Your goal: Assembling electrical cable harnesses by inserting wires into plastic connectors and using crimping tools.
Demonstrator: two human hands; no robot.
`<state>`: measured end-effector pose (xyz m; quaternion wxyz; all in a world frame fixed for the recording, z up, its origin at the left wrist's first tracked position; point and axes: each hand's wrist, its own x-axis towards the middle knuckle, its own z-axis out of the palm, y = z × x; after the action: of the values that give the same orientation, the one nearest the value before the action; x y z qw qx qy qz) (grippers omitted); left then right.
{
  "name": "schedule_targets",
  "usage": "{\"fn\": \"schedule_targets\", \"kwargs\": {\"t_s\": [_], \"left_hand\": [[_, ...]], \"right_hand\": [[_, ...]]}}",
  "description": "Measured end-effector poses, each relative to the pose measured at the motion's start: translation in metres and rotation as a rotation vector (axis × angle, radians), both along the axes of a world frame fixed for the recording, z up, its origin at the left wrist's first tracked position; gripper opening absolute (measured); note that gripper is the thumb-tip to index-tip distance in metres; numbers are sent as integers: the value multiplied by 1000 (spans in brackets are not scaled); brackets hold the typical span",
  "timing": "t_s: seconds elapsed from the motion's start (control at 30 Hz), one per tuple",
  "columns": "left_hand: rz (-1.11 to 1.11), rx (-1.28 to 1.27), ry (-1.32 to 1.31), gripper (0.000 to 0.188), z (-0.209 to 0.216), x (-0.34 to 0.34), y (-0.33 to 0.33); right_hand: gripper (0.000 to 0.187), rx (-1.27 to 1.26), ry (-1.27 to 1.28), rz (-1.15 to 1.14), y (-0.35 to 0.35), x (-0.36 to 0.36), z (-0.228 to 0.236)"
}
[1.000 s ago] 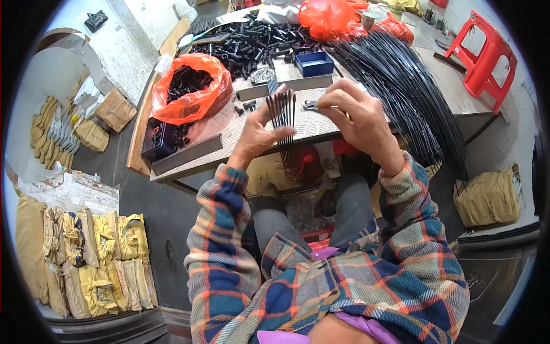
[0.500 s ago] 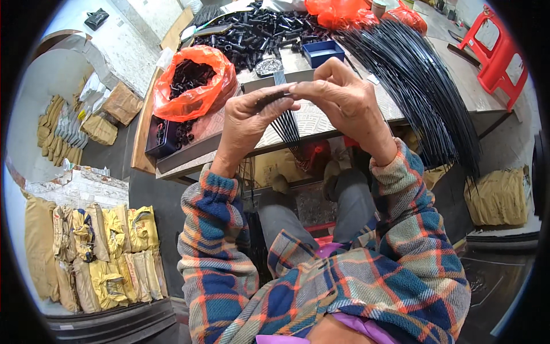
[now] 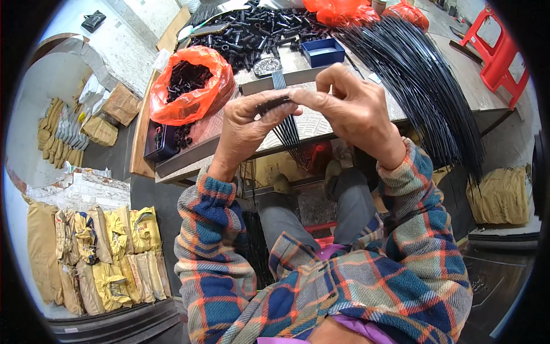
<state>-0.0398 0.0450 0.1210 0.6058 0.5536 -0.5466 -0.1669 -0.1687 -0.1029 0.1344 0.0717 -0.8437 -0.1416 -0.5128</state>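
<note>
My left hand [image 3: 243,123] is closed above the table's front edge, with a dark, narrow piece [image 3: 271,105] lying along its fingers. The fingers partly cover the piece, so its exact kind cannot be made out. At its right end, the thumb and forefinger of my right hand [image 3: 352,106] pinch together against the left fingertips; what they grip is too small to name. Beneath the hands, a row of thin black rods [image 3: 291,143] lies side by side and sticks out over the edge. Just beyond them sits a round dish [image 3: 266,67] of small bits.
Black tubular parts [image 3: 252,31] are heaped at the back. An orange-red plastic bag [image 3: 220,94] of black pieces stands left, above a dark blue bin [image 3: 162,143]. A blue box [image 3: 323,53] and a large sheaf of black rods [image 3: 424,86] are right, near a red stool [image 3: 498,57].
My right hand has shifted slightly right and down, its fingertips still meeting the left hand's. The left hand has barely moved. The view has shifted a little.
</note>
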Motion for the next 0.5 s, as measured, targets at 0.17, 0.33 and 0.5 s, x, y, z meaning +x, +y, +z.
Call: {"fn": "schedule_targets", "kwargs": {"t_s": [0.17,0.33,0.5], "left_hand": [[-26,-10,-29,23,-3,6,-4],[-13,-24,-14,22,-3,3,-5],[32,-38,-202,22,-1,-3,2]], "right_hand": [[32,204,137,94,-4,1,0],[31,247,130,117,-1,0,-1],[39,-52,44,65,-3,-10,4]]}}
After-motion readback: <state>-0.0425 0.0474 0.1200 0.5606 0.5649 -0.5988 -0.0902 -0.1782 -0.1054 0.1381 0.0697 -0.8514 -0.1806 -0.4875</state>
